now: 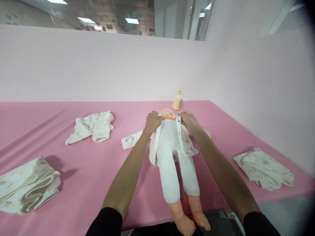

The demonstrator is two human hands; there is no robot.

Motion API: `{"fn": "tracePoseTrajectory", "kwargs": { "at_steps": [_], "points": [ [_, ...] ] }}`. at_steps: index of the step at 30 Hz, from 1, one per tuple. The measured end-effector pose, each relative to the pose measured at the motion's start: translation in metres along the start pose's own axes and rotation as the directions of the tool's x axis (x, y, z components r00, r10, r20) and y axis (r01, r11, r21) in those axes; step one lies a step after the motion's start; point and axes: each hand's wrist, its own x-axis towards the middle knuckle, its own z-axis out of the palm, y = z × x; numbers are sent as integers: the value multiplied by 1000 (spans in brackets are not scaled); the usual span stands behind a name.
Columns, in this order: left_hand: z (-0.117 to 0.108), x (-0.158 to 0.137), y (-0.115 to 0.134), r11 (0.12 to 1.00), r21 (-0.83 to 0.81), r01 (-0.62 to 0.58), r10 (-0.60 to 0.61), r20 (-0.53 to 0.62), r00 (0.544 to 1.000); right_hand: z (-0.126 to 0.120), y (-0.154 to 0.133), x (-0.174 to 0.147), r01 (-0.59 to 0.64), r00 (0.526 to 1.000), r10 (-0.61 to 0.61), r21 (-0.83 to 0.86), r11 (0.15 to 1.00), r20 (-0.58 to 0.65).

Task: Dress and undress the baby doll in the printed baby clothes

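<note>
A baby doll [169, 141] with a white cloth body lies on its back, its feet over the table's front edge. A white printed baby shirt [154, 150] is spread open around its torso, and one sleeve [131, 141] stretches out to the left. My left hand [153, 121] is closed on the shirt's edge beside the doll's neck. On the other side of the neck, my right hand [189, 121] pinches the opposite front edge, where small snaps show. Most of the doll's head is out of sight behind its chin.
The table [98, 173] has a pink cover. A cream pump bottle [177, 101] stands behind the doll. Printed baby clothing [93, 126] lies at the left, a folded cloth pile [29, 185] at the near left, and another folded cloth [265, 168] at the right. Pale walls [110, 68] bound the table.
</note>
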Motion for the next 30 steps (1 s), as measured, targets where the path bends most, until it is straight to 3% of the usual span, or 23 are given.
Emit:
{"fn": "tracePoseTrajectory", "kwargs": {
  "at_steps": [3,7,14,22,30],
  "points": [
    [4,-4,5,986,150,-70,74,-27,997,0,0,0,29,1000,-29,-37,999,5],
    [6,-7,7,969,234,-83,96,-45,994,-1,0,-2,16,1000,-12,-142,990,24],
    [10,-8,6,971,210,-115,139,-99,985,-2,-2,-5,-64,997,68,-156,986,21],
    [38,-14,16,921,293,-257,283,-48,958,6,-2,-8,-64,995,67,-52,997,69],
    [39,-21,23,916,312,-251,276,-35,961,12,3,-8,56,991,-28,-220,974,131]
  ]
}}
